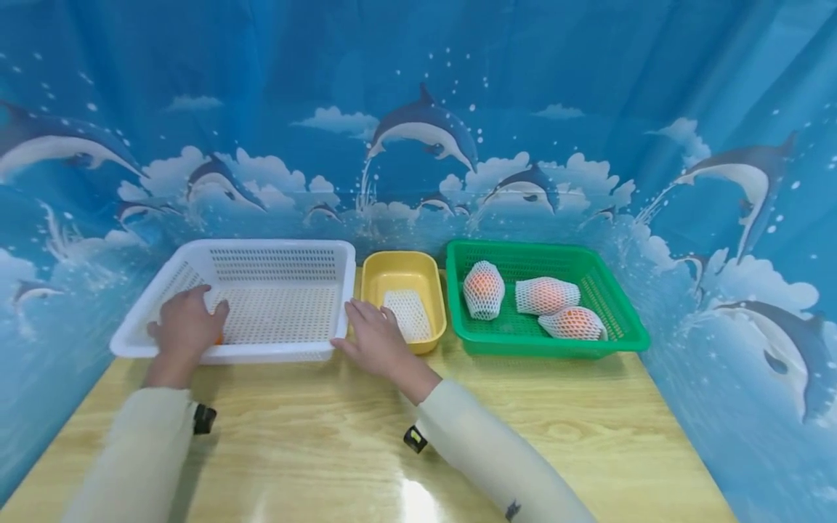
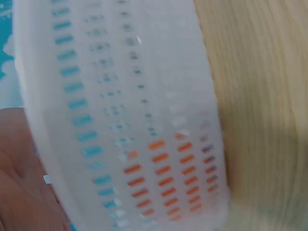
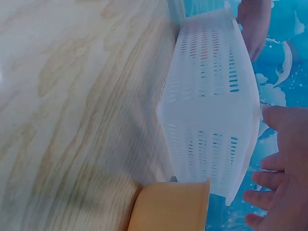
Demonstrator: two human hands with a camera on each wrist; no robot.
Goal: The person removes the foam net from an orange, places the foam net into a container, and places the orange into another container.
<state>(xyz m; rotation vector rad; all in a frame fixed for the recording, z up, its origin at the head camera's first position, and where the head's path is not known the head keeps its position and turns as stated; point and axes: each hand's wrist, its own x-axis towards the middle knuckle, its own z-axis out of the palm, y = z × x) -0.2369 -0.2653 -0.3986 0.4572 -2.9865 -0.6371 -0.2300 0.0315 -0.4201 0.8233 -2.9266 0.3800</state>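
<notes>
My left hand [image 1: 186, 325] reaches over the front left part of the white plastic basket [image 1: 275, 353], thumb and fingers spread. An orange round thing [image 1: 219, 338] shows beside and below it; through the slots of the near wall in the left wrist view, more of this orange thing [image 2: 166, 182] appears low inside. Whether the fingertips touch it is hidden. At the basket's right front corner, my right hand [image 1: 375, 338] rests with its thumb at the rim, its fingers loosely extended. The right wrist view shows that thumb against the rim and the palm empty.
A yellow tray [image 1: 437, 330] with white foam netting [image 1: 407, 314] inside stands between the baskets. On the right, a green basket [image 1: 536, 347] holds three orange-red fruits in white foam nets [image 1: 484, 290]. A dolphin-print curtain [image 1: 418, 43] hangs behind the wooden table [image 1: 314, 436].
</notes>
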